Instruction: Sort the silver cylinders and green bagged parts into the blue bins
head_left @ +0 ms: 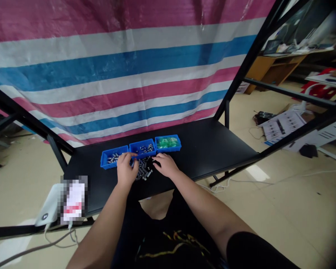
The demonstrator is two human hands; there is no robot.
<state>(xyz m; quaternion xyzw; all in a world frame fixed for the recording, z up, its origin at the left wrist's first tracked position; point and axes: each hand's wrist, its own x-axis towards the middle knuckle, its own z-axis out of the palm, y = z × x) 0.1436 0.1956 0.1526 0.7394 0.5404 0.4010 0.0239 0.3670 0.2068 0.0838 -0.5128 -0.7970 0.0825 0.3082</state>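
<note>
A loose pile of small dark and silver cylindrical metal pieces [143, 170] lies on the black table between my hands. My left hand [126, 168] is at the pile's left side, by the front rims of the left and middle bins, thumb and index finger apart. On the right side of the pile is my right hand [165, 165], its fingers bent but apart, with no held piece that I can make out. Behind the hands stand a left blue bin [103, 160] with silver cylinders, a middle blue bin [133, 145] with small metal parts, and a right blue bin [177, 148] with green plastic-looking contents.
The black table [212, 145] sits inside a black metal frame [236, 82]. A striped plastic sheet [140, 82] hangs behind it. At the left edge lie a white device [50, 203] with cables and a blurred-out item [74, 200]. Boxes [285, 127] stand on the floor at right.
</note>
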